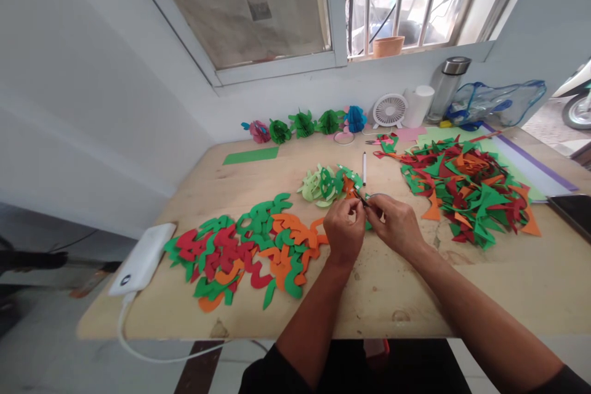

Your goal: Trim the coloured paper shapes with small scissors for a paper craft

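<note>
My left hand [345, 226] and my right hand [394, 220] meet over the middle of the table, fingers pinched. A small dark, thin object [361, 198], perhaps a tool tip, sticks out between them; its shape is unclear. What the left fingers pinch is too small to make out. Just beyond the hands is a little pile of light green and green cut pieces [323, 184] with some orange ones. To the left spread curved green, red and orange pieces [258, 237]. A large heap of pointed scraps [475, 188] lies on the right.
A white marker [364, 169] lies beyond the hands. Along the wall stand paper figures [303, 124], a small fan [390, 111], a white cylinder [419, 106] and a bottle [449, 89]. A white power bank [143, 260] with a cable sits at the left edge, a dark phone-like object [572, 212] at the right.
</note>
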### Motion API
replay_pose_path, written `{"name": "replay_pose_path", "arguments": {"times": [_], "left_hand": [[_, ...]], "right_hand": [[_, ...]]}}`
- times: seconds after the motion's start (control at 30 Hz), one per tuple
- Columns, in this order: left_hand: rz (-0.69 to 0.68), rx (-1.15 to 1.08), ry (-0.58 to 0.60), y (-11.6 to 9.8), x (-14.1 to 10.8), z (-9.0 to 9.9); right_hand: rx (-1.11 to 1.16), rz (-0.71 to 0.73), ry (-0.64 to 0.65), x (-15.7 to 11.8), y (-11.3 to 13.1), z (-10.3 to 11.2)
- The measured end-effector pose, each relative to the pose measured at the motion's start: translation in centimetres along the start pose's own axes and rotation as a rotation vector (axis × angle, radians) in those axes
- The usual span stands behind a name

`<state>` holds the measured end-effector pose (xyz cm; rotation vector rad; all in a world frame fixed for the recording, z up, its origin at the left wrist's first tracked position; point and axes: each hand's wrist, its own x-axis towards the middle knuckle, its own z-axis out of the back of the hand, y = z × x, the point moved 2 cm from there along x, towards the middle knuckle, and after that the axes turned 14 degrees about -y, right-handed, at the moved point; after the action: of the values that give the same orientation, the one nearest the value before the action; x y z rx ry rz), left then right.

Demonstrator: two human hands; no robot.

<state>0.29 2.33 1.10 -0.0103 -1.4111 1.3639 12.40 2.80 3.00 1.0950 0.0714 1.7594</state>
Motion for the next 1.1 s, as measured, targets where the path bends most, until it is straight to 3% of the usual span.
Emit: {"name": "replay_pose_path", "arguments": {"times": [0.83, 0.97, 1.1], "left_hand": [[0.038, 0.027, 0.006, -0.09, 0.16, 0.1], [0.107, -0.038, 0.024, 0.29, 0.21, -0.05], [0.26, -0.17, 0.07, 0.4, 0.6, -0.08]], "right_hand": [[-0.076, 0.043, 0.01, -0.18, 0.04, -0.09], [-0.018, 0.015, 0.023, -0.02, 0.0, -0.01], [0.111, -0.074, 0.053, 0.39, -0.02, 0.23]]}}
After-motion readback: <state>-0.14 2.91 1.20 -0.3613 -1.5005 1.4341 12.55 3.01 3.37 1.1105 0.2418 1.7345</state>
